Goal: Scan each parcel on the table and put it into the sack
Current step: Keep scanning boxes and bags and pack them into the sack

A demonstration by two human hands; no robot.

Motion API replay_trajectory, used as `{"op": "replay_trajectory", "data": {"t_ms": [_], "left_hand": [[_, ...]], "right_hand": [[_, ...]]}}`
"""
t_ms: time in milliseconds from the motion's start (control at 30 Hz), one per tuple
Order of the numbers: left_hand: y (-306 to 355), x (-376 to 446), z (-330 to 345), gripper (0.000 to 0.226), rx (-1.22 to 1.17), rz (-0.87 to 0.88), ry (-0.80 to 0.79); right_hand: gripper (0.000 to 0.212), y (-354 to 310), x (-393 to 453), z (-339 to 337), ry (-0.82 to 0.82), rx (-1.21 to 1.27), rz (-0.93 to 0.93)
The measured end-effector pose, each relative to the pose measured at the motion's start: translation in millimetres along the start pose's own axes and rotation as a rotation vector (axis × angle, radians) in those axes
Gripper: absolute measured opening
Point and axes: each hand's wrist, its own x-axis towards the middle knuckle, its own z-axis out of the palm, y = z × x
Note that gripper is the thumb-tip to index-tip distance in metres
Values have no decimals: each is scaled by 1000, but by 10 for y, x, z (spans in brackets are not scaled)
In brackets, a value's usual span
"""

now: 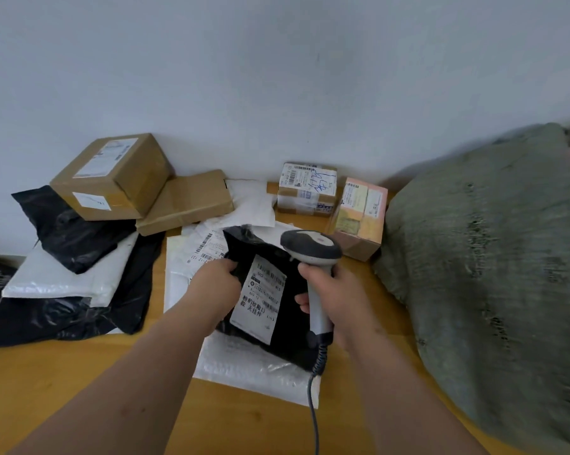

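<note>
Wooden table [63,382] up front, with a white bubble mailer [244,366] lying flat under the action. Just above it, the left hand [216,284] pinches the black parcel [267,290] by its left edge, label facing up. The right hand [339,297] has its fingers curled round the scanner [313,257] handle, head over the parcel's top. Right alongside bulges the grey-green sack [490,257]. Farther back, black bags [67,231], brown boxes [113,175] and small labelled boxes [306,188] crowd the wall.
</note>
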Motion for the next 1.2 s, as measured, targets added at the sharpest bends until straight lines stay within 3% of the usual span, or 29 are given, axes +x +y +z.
{"op": "replay_trajectory", "data": {"t_ms": [167,300,567,667,767,1033,1200], "left_hand": [[-49,-192,-75,38,1,19,-106],[-83,-293,-149,36,-44,34,-108],[-245,-303,-291,29,-68,10,113],[-253,-325,-330,30,-214,-20,212],[-220,-341,-371,25,-364,-33,278],[-161,-391,-456,22,-480,0,337],[-136,-457,-509,23,-515,29,367]], "right_hand": [[20,-133,-23,81,-33,92,1],[13,-122,-37,106,28,130,6],[17,-128,-221,170,161,181,-105],[8,-168,-323,153,196,110,-115],[16,-219,-460,165,131,61,-57],[15,-245,-773,230,-60,-25,31],[22,-232,-914,237,-80,-7,47]]}}
